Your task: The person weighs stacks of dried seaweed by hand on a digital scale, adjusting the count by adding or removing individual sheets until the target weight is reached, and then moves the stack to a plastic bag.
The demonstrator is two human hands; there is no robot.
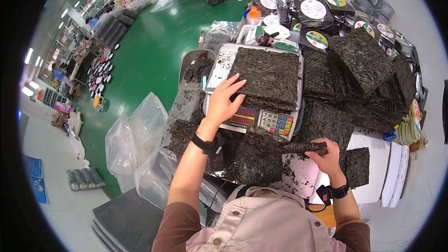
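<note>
A stack of dried seaweed sheets (267, 73) rests on the metal pan of a digital scale (218, 71). My left hand (227, 98) lies at the stack's left edge, fingers spread, touching it. Below the stack shows the scale's keypad (276, 123). My right hand (325, 155) pinches the end of a folded or curled seaweed piece (304, 147) between thumb and fingers. Loose seaweed sheets (257, 162) lie between my forearms, in front of the scale. Beneath my right hand, a pale surface (299, 175) carries seaweed crumbs.
Fanned seaweed stacks (364, 66) lie right of the scale, with labelled seaweed packs (313, 10) behind. A dustpan (185, 68) with seaweed scraps is at the left. Clear plastic bags (140, 136) hang beside the table. A bottle with an orange cap (253, 15) stands behind the scale.
</note>
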